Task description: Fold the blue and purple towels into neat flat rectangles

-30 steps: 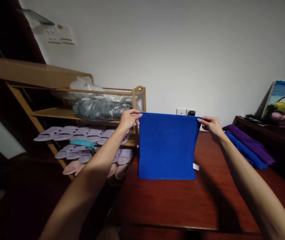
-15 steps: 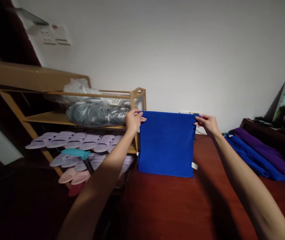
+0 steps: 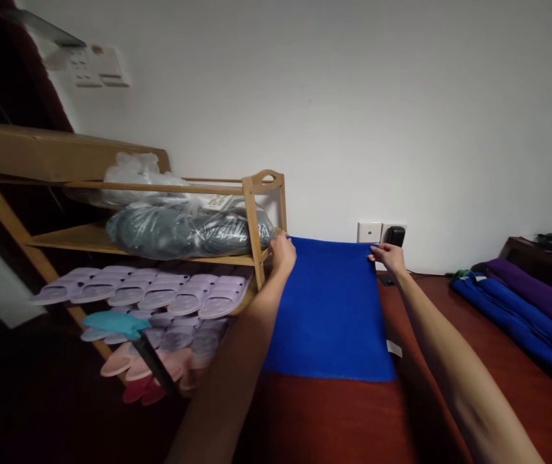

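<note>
Thumb and fingers nearly closed, a person's left hand (image 3: 283, 253) grips the far left corner of a blue cloth (image 3: 331, 316), while the right hand (image 3: 389, 258) pinches the far right corner in a dimly lit room. The blue cloth spreads between them over a reddish-brown table (image 3: 329, 419) with a dull sheen, its near left corner hidden by the forearm. Behind the blue cloth rises a pale wall (image 3: 329, 129) with a white socket plate (image 3: 369, 232) and a black plug (image 3: 395, 236). To its left stands a wooden rack (image 3: 253, 225) bearing a cardboard box (image 3: 63, 154), a clear plastic bag (image 3: 179, 229) of dark contents and rows of lilac slippers (image 3: 157, 290), with pink slippers (image 3: 121, 359) lower down. To its right, blue fabric (image 3: 522, 328) and purple fabric (image 3: 537, 293) lie folded lengthwise, side by side. A white tag (image 3: 394, 348) juts from the blue cloth's right edge, its face unreadable; left of the blue cloth, a printed label (image 3: 218, 203) shows at the plastic bag, its dark characters too small to read.
</note>
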The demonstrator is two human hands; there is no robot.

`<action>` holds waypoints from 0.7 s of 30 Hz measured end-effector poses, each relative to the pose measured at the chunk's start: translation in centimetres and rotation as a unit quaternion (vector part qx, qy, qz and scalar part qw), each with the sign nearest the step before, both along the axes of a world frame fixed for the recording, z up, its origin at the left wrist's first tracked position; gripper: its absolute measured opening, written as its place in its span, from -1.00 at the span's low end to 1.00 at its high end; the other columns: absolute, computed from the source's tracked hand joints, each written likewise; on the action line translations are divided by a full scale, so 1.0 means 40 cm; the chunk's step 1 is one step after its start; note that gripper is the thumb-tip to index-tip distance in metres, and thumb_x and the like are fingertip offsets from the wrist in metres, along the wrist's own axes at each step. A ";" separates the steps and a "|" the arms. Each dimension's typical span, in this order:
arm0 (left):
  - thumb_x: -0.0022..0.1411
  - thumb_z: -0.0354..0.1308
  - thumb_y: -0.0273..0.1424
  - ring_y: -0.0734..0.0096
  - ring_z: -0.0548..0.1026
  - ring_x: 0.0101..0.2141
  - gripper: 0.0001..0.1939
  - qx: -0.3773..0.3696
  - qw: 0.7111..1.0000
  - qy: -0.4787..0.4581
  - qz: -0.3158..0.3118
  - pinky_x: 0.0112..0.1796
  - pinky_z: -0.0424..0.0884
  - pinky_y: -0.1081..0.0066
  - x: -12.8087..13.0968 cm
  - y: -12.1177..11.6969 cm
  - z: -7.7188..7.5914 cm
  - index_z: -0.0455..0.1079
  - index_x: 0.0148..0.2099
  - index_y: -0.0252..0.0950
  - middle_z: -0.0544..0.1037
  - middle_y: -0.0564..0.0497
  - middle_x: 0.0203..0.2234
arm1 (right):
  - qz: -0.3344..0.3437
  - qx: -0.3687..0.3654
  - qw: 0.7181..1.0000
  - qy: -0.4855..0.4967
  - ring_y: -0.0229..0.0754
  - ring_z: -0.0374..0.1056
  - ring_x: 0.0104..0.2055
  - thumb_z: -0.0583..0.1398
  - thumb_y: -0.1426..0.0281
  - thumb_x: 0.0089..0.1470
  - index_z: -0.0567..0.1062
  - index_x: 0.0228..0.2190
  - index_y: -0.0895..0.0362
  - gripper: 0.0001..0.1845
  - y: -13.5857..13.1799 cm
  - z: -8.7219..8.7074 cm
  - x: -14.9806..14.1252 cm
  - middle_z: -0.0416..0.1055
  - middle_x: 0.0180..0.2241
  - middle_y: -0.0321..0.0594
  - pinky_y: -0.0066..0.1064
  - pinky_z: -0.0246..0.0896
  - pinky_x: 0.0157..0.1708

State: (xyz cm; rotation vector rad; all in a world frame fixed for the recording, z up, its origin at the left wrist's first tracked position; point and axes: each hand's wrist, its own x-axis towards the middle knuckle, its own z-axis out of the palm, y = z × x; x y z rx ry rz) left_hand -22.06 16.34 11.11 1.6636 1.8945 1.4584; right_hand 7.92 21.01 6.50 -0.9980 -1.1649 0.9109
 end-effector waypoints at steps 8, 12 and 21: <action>0.23 -0.01 -0.54 0.02 0.50 -0.23 -0.76 -0.073 0.990 0.094 0.079 -0.26 0.38 0.19 0.017 0.106 -0.154 0.37 -0.07 -0.41 0.49 -0.31 -0.26 | -0.077 -0.083 0.989 -0.099 -0.31 0.43 -0.47 0.23 0.28 0.06 0.42 -0.42 0.24 -0.76 0.129 -0.205 -0.051 0.44 -0.53 -0.32 -0.40 0.40 -0.39; 0.26 -0.05 -0.50 0.01 0.46 -0.10 -0.62 -0.091 0.985 0.132 0.071 -0.14 0.36 0.17 -0.005 0.137 -0.227 0.24 0.12 -0.43 0.46 -0.36 -0.12 | -0.103 -0.093 0.972 -0.192 -0.19 0.47 -0.30 0.20 0.30 0.05 0.44 -0.20 0.24 -0.70 0.140 -0.249 -0.047 0.50 -0.34 -0.13 -0.32 0.38 -0.24; 0.32 -0.15 -0.26 0.21 -0.07 0.28 -0.50 -0.133 0.943 0.295 -0.079 0.22 -0.13 0.12 0.019 0.122 -0.342 0.11 0.27 -0.25 0.05 -0.08 0.29 | 0.014 -0.021 0.872 -0.489 -0.09 -0.12 0.31 0.06 0.05 0.10 0.28 0.13 0.08 -0.37 0.068 -0.271 -0.093 0.01 0.26 -0.13 -0.15 -0.32 0.26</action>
